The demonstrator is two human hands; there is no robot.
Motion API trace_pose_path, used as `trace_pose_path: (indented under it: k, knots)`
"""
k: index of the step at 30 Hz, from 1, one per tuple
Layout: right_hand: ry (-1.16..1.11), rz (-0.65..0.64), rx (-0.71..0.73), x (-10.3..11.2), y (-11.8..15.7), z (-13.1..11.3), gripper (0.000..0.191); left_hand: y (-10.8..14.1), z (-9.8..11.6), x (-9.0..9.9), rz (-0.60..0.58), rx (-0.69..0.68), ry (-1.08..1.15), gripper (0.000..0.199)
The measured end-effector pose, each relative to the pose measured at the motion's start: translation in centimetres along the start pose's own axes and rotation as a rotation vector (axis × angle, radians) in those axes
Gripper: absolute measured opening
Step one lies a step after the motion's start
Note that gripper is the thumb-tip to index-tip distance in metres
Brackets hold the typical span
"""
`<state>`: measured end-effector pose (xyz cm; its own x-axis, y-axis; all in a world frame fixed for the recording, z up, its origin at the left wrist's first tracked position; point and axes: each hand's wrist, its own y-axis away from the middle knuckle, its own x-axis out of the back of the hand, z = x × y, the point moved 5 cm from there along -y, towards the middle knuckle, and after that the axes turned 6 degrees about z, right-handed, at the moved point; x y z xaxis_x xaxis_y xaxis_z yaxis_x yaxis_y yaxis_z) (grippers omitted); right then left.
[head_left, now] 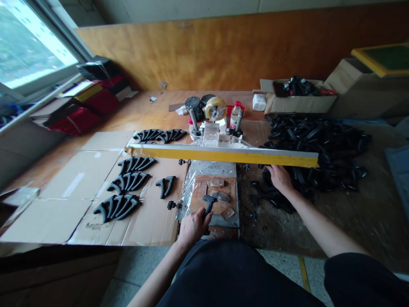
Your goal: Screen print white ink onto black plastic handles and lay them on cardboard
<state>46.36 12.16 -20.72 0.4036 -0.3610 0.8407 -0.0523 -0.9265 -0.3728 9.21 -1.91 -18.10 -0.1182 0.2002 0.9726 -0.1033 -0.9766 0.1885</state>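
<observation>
A stiff, light-looking black T-handled tool (209, 204) is being gripped narrowly around its stem by the left hand (193, 228) above a scuffed brown board (200, 197), while the right hand (280, 178), its grip unclear, is being held beneath a long yellow-faced bar (223, 155), beside a heap of black plastic brackets (319, 145)

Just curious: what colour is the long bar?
The long bar is yellow; the head view shows it best.
</observation>
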Motion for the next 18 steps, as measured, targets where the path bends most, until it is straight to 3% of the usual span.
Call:
trace_pose_path:
  k: [2, 5, 8, 10, 12, 14, 18]
  knots:
    - [-0.099, 0.038, -0.105, 0.3, 0.8, 0.5, 0.037, -1.0, 3.3, 0.2, -0.017, -0.108, 0.023, 0.043]
    - [-0.237, -0.002, -0.163, 0.5, 1.8, 0.5, 0.041, -3.2, 8.7, 0.8, 0.011, -0.266, 0.085, 0.043]
    - [-0.297, 0.031, -0.178, 1.9, 2.5, -0.1, 0.042, -5.2, 12.8, 2.2, 0.189, -0.418, 0.198, 0.043]
    - [-0.303, 0.094, -0.144, 3.2, 3.0, -1.5, 0.041, -5.8, 13.6, 3.2, 0.310, -0.492, 0.280, 0.045]
    - [-0.301, 0.125, -0.062, 3.9, 3.7, -4.0, 0.040, -5.8, 12.6, 3.7, 0.362, -0.505, 0.360, 0.042]
    - [-0.299, 0.080, 0.049, 3.5, 4.6, -7.5, 0.039, -5.3, 10.1, 3.9, 0.367, -0.452, 0.464, 0.035]
    - [-0.214, -0.143, 0.310, -0.1, 6.4, -15.6, 0.040, -4.6, 2.6, 4.4, 0.327, -0.149, 0.766, 0.034]
